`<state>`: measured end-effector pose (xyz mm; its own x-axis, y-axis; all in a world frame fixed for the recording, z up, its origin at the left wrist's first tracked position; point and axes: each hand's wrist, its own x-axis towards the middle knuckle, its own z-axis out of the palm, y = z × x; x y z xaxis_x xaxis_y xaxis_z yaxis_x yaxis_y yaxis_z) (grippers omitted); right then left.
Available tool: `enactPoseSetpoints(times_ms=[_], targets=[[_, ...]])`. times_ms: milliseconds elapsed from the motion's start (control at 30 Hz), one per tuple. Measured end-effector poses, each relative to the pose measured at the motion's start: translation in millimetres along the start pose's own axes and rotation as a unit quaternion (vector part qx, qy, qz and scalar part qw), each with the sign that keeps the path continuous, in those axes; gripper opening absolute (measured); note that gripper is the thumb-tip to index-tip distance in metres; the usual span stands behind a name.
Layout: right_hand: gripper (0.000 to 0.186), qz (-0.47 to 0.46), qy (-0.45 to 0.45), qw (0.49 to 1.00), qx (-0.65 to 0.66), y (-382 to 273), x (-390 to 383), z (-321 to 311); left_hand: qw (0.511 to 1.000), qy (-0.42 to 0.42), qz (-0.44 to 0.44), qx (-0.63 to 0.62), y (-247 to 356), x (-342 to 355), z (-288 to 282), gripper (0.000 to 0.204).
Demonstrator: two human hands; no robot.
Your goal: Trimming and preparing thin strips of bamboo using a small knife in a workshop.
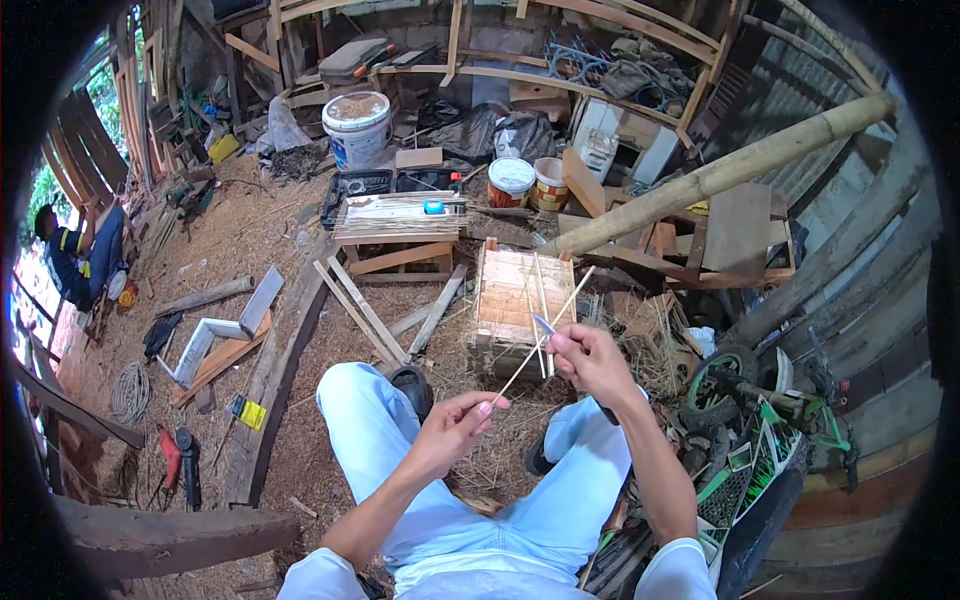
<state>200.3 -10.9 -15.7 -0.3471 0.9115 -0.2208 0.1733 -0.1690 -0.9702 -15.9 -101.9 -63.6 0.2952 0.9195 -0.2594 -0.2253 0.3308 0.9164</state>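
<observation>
In the middle of the head view, my left hand (456, 430) pinches the lower end of a thin pale bamboo strip (520, 372), which slants up to the right. My right hand (590, 365) is closed on a knife (543, 325), its blade pointing up and left against the strip and its dark handle showing below the hand. Just beyond is a low slatted wooden crate (505, 291) with more loose strips (542, 286) lying on it. My knees in light trousers sit either side of my hands.
A small bench (398, 250) bears strips and a blue tape measure (433, 207). A bamboo pole (720, 175) slants across the right, above a green bicycle (730, 384). Buckets (357, 145) stand behind. Beams, cut wood and tools lie left, where a person (70, 255) sits.
</observation>
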Motion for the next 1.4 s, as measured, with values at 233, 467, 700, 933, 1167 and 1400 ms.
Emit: enactPoseSetpoints(times_ms=[233,467,700,933,1167,1400], targets=[[0.018,-0.028,-0.02,0.999,-0.013,-0.8,5.7,-13.0,0.999,-0.033,0.007,-0.039,-2.8,-6.6,-2.1,0.024],[0.017,-0.137,0.023,0.984,-0.112,20.9,-4.1,9.0,0.998,-0.031,-0.007,-0.049,-4.7,-10.0,-5.2,0.025],[0.019,-0.053,-0.009,0.996,-0.078,12.6,3.5,6.2,1.0,-0.002,-0.019,-0.011,-3.0,-12.5,-7.4,0.025],[0.021,-0.039,0.095,0.993,0.055,8.8,32.9,-61.2,1.0,-0.002,-0.015,-0.009,-7.9,-19.0,-13.7,0.024],[0.025,0.004,0.063,0.975,0.211,21.1,22.7,-26.0,0.997,0.01,-0.021,-0.075,-9.2,-5.0,-17.2,0.024],[0.036,-0.013,-0.074,0.973,0.219,5.7,2.6,7.9,0.999,-0.011,-0.026,-0.047,-4.3,-8.7,-14.1,0.025]])
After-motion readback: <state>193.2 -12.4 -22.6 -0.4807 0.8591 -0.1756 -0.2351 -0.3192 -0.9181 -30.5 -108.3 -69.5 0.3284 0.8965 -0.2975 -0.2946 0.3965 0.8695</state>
